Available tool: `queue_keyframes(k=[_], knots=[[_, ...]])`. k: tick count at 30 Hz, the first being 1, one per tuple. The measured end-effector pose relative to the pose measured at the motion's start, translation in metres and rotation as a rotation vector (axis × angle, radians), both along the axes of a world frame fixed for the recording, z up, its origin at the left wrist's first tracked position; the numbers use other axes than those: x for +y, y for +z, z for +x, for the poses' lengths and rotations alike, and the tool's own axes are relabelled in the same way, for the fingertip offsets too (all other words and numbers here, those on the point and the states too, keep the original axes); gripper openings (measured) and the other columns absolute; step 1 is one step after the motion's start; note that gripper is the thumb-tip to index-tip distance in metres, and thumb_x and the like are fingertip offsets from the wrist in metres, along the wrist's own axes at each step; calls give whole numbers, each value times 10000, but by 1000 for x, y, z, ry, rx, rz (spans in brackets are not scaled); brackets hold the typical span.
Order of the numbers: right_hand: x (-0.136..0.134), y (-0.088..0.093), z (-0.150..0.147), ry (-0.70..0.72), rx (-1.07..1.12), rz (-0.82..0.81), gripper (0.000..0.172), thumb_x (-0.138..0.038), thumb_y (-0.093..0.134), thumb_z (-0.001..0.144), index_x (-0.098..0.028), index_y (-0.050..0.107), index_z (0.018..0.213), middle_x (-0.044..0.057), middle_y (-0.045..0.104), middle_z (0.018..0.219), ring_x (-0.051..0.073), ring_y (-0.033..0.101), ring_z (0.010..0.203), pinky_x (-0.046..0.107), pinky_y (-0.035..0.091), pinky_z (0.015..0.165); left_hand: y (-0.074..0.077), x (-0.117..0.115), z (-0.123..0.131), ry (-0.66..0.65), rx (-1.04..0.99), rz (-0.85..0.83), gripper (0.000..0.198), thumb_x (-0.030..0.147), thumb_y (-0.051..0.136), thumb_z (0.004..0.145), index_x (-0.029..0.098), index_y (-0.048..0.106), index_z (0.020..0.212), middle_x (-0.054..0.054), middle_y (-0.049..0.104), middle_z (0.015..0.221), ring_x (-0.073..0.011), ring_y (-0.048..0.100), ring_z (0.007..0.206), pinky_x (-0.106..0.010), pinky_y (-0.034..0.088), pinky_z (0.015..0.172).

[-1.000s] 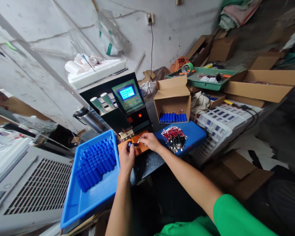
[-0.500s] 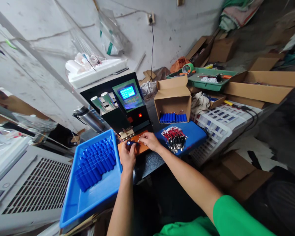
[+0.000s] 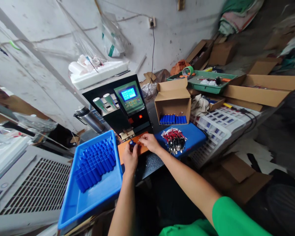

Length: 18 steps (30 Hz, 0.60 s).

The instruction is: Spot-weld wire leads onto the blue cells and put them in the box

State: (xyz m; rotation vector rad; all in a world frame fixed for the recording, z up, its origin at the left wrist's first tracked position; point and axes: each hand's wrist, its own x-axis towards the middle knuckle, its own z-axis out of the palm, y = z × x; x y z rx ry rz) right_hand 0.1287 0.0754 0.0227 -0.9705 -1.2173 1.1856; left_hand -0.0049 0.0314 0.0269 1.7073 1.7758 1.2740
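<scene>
My left hand (image 3: 130,160) is closed round a blue cylindrical battery cell (image 3: 132,143), its end pointing toward the electrodes of a black spot welding machine (image 3: 145,122). Just to the right, my right hand (image 3: 149,143) pinches something too small to make out, close to the cell. Both hands are over the orange work plate (image 3: 121,154) in front of the machine. To the left, a blue tray (image 3: 88,205) holds rows of blue battery cells (image 3: 95,165). A bundle of red and black wire leads (image 3: 174,139) with white connectors lies on a blue pad (image 3: 195,136) to the right.
Behind the pad stands an open cardboard box (image 3: 173,95) with blue cells inside. A steel flask (image 3: 89,119) is left of the machine. Farther right are a green tray (image 3: 211,88), a white plastic crate (image 3: 211,127) and a long carton (image 3: 260,90). A grey vented unit (image 3: 34,190) fills the lower left.
My left hand has turned the cell slightly, and its end now points more toward the electrodes. My right hand keeps its pinch beside it. The camera view has shifted a little.
</scene>
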Motion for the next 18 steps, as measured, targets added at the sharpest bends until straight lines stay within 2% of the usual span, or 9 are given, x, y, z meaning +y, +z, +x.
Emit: queue_keyframes(k=[9, 14, 18], knots=[[-5, 15, -11, -8, 155, -103, 177, -339, 636, 705, -188, 581, 630, -63, 473, 469, 94, 417, 449, 213, 313, 456, -5, -1, -5, 91, 116, -61, 309, 456, 537, 873, 203, 645, 1014, -24, 649, 740, -185, 600, 669, -271, 386, 618], [-10, 23, -19, 23, 164, -102, 194, -360, 648, 695, -192, 573, 634, -65, 471, 460, 92, 408, 430, 216, 318, 444, -6, -1, -6, 65, 139, -23, 323, 437, 533, 885, 193, 657, 1056, -39, 663, 755, -204, 618, 692, -280, 392, 624], [-9, 21, -22, -4, 150, -88, 208, -382, 642, 701, -196, 571, 643, -62, 469, 459, 104, 429, 435, 226, 341, 451, -8, 0, -6, 58, 146, -4, 317, 410, 536, 891, 191, 668, 1079, -45, 676, 758, -206, 633, 705, -284, 415, 641]])
